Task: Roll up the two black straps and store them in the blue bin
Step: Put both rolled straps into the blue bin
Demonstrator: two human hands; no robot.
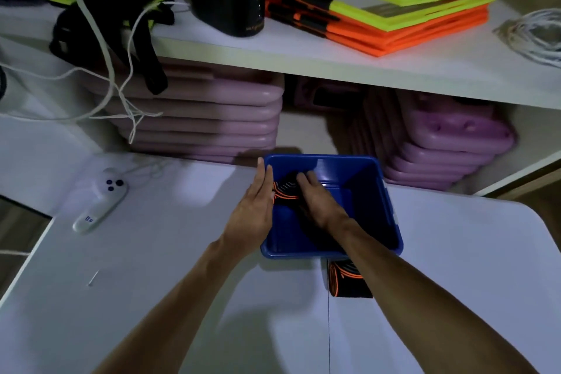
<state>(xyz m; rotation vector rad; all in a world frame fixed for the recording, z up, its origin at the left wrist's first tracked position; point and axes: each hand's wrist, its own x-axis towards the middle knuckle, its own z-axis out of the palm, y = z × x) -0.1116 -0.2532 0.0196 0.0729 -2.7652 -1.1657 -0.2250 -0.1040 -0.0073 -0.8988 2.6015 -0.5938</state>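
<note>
A white handheld controller (pixel 98 202) lies at the left of the white tabletop (pixel 151 297), well apart from the bin. The left hand (pixel 253 209) rests flat against the outer left wall of the blue bin (pixel 391 222), fingers straight and together, holding nothing. Inside the bin, a rolled black strap with orange lines (pixel 285 190) sits against the left wall. The right hand (pixel 315 199) reaches into the bin and lies on top of this strap; its fingers bend down over the roll, but whether they grip it or only press on it cannot be told. A second rolled black strap with orange lines (pixel 349 281) lies on the tabletop just beside the near wall of the bin, partly hidden by the right forearm. Behind the bin, stacked purple boards (pixel 212 112) fill the lower shelf. Yellow and orange mats (pixel 409 0) are stacked on the upper shelf.
</note>
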